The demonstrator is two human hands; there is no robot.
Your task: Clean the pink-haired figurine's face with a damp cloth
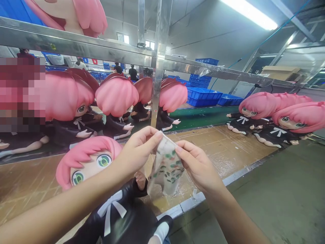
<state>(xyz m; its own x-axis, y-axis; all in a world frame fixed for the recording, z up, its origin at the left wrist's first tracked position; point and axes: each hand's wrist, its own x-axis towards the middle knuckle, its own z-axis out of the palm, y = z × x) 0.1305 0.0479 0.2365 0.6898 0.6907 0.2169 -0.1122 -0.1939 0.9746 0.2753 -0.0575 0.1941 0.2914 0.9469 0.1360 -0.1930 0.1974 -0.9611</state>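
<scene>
A small translucent plastic bag [167, 171] hangs in front of me with many small green and dark oval pieces inside. My left hand [143, 144] pinches its upper left corner between thumb and fingers. At the upper right corner, the thumb and fingers of my right hand [196, 161] grip the bag too. Below my left forearm, a large doll figure [127, 210] with pink hair, green eyes, a black dress and a white bow leans close to me. My forearm hides part of its face, and its raised hand is beside the bag.
The brown-topped workbench [213, 149] runs across, with a metal frame post [158, 57] rising behind it. Several similar figures [116, 96] sit along the green conveyor at left, others [276, 122] at the right end. Blue crates [204, 96] stand behind. Other people are farther back.
</scene>
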